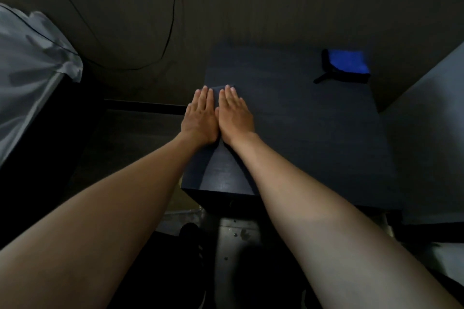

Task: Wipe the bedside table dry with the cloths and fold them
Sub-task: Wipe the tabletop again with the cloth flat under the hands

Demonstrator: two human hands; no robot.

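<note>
Dim room; dark wall, black cable hanging, grey bedding left

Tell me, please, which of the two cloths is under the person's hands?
The dark cloth at the table's left edge; both flat hands press it, while the blue cloth lies untouched at the far right.

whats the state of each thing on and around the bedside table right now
left hand: flat, fingers straight, pressing on the dark cloth
right hand: flat, fingers straight, pressing on the dark cloth beside the left hand
dark cloth: folded, mostly hidden under both hands
blue cloth: folded, lying untouched at the far right corner
bedside table: wet or dry cannot be told
cable: hanging loose along the wall
</note>
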